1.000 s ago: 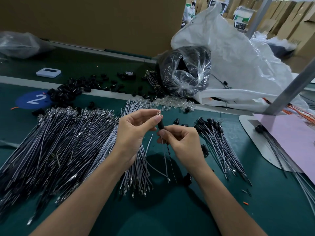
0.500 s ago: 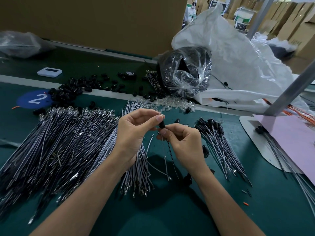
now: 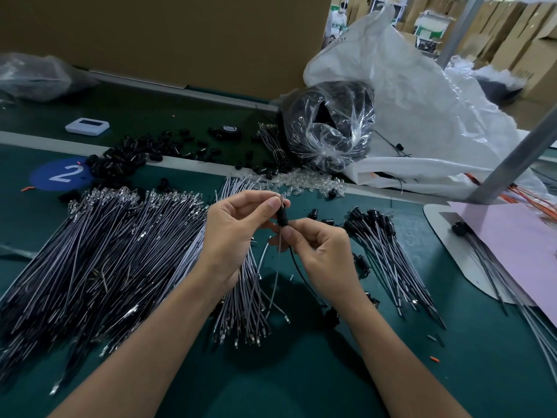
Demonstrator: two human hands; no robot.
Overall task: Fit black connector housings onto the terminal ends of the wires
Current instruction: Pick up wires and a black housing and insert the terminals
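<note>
Between my two hands stands a black connector housing (image 3: 282,216), upright, with metal terminal tips showing above it. My left hand (image 3: 238,233) pinches the terminal end at the top of the housing. My right hand (image 3: 319,254) pinches the wires (image 3: 278,285) just under the housing; they hang down toward the green mat. A big fan of bare grey wires (image 3: 99,254) lies at the left. Finished wires with black housings (image 3: 382,239) lie at the right. Loose black housings (image 3: 120,161) are heaped at the back left.
A clear bag of black parts (image 3: 328,128) and a white sack (image 3: 422,104) sit at the back right. Clear small parts (image 3: 307,184) lie behind my hands. A pink sheet (image 3: 518,245) on a white tray and a slanted metal post (image 3: 512,164) stand at right.
The housing has slid up the wires toward my left fingertips. My right hand shifted its pinch slightly lower on the wires; both hands stay in the same place.
</note>
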